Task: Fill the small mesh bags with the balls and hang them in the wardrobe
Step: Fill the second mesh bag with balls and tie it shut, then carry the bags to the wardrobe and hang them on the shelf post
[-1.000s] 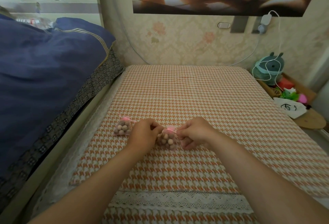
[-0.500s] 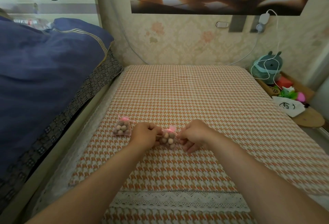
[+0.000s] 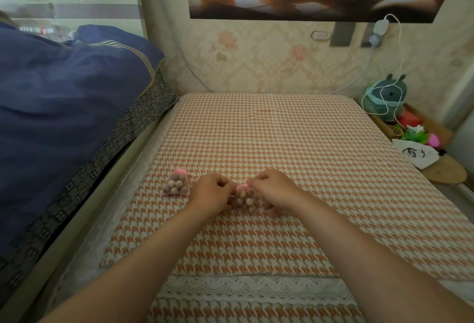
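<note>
Two small pink mesh bags full of tan balls lie on the orange houndstooth cloth (image 3: 295,143). One filled bag (image 3: 177,184) rests alone, tied at its top, just left of my left hand. The second bag (image 3: 243,198) sits between my hands. My left hand (image 3: 211,193) pinches the bag's top from the left, fingers closed. My right hand (image 3: 275,189) pinches the pink drawstring at the top from the right. The string itself is mostly hidden by my fingers.
A blue quilt (image 3: 64,107) is heaped on the bed at the left. A white lace border (image 3: 243,286) edges the cloth near me. At the right stand a green plush toy (image 3: 384,96) with a white cable, a white pouch (image 3: 413,154) and small toys.
Both hands stay at the second bag's top, shifting slightly; the bag's neck looks drawn tighter. The first bag has not moved.
</note>
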Action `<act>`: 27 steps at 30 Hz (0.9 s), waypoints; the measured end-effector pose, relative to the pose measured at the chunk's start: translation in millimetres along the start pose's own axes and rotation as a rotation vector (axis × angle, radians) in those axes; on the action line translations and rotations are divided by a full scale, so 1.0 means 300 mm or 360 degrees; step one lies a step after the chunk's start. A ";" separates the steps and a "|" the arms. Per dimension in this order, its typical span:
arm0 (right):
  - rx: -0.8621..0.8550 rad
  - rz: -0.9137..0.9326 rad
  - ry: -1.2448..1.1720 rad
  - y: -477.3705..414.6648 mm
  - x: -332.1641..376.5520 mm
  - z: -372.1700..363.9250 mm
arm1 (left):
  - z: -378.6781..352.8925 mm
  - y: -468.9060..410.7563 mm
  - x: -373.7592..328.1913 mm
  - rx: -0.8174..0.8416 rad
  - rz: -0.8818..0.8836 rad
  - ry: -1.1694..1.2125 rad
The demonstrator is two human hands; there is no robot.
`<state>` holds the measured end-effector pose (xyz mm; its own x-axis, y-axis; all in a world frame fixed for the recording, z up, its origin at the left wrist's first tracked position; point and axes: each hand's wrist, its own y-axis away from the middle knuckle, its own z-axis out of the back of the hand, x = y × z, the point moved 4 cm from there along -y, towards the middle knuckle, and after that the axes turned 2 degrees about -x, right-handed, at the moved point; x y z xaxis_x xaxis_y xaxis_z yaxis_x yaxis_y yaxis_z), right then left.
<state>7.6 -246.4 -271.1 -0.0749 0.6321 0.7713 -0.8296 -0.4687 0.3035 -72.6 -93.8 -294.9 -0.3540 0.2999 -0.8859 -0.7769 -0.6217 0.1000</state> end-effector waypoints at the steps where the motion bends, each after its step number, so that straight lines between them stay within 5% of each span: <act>1: 0.0045 0.0027 0.0006 0.011 0.009 -0.016 | 0.010 0.000 -0.015 -0.0005 -0.0139 -0.0193; 5: 0.0019 0.0364 0.0424 0.019 0.037 -0.084 | 0.117 0.007 -0.062 -0.0324 -0.0568 -0.0929; 9: 0.0109 0.0471 0.0308 0.034 0.053 -0.117 | 0.216 -0.036 0.005 -0.0334 -0.0217 -0.1404; 13: 0.0055 0.0487 0.0311 0.030 0.044 -0.105 | 0.232 -0.079 0.085 -0.0224 -0.0043 -0.1093; 17: -0.0052 0.0418 0.0367 0.031 0.010 -0.051 | 0.175 -0.091 0.058 -0.0196 -0.0224 -0.0740; 27: -0.0478 0.0109 0.0544 0.142 -0.153 0.265 | -0.225 0.046 -0.174 0.0431 -0.0704 -0.0458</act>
<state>19.7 -344.5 -248.9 -0.2716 0.7969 0.5396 -0.9362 -0.3488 0.0438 -29.7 -167.0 -278.0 -0.0637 0.6961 -0.7151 -0.9746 -0.1975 -0.1055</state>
